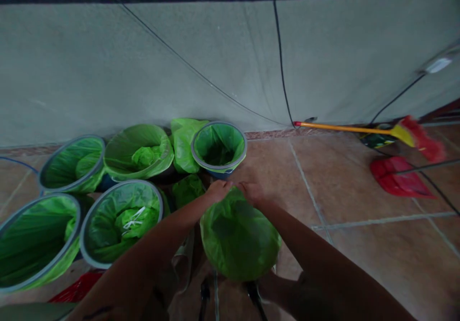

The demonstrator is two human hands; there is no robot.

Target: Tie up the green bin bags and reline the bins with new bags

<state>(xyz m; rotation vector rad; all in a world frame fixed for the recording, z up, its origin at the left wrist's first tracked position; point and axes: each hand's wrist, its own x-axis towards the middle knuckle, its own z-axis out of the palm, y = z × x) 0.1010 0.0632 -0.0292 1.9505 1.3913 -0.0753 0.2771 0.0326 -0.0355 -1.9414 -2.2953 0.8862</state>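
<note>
A translucent green bin bag [241, 244] spreads out in front of me, low over the floor between my forearms. At its far edge, my left hand [220, 190] is closed on the bag's rim. My right hand [251, 192] grips the same far edge, close beside the left. The fingertips of both hands are partly hidden and slightly blurred. Whether a bin stands inside this bag, I cannot tell. Just beyond my hands is a small bin [220, 170] with a grey rim and a green liner.
To the left stand several green-lined bins, among them a round one [162, 206] holding a white-tied bag. A loose green bag [183, 143] leans by the wall [223, 48]. A yellow-handled broom [345, 128] and red dustpan [391, 175] lie right. Dark cables hang down the wall.
</note>
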